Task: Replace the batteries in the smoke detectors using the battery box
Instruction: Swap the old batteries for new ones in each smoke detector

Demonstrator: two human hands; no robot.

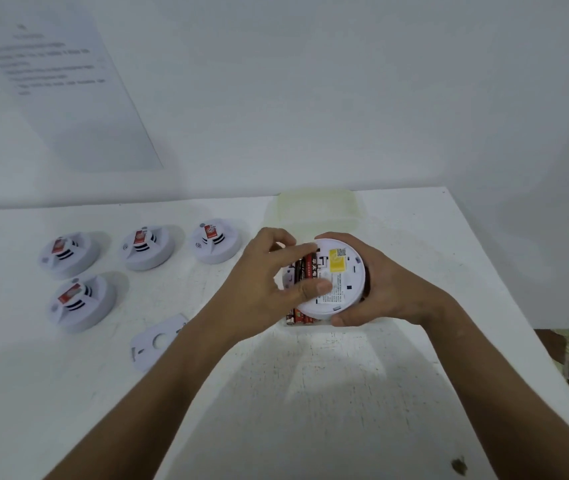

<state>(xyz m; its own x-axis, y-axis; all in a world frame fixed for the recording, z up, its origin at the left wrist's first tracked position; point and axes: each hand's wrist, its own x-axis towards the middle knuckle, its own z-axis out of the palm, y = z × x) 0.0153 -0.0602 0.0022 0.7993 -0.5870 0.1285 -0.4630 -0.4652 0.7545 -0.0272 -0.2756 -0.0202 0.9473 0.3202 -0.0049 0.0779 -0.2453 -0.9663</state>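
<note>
- Your right hand (385, 289) gripped the smoke detector (336, 282) by its rim, back side up, above the battery box (305, 319).
- Your left hand (269, 282) pinched a battery (309, 266) seated in the detector's compartment, thumb and forefinger curled on it.
- Four detectors (68, 254) and a mounting plate (156, 341) lay on the table (310, 393) to the left.

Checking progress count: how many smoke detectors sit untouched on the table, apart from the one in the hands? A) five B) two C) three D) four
D: three detectors in a back row and one in front, all clear of both hands.
</note>
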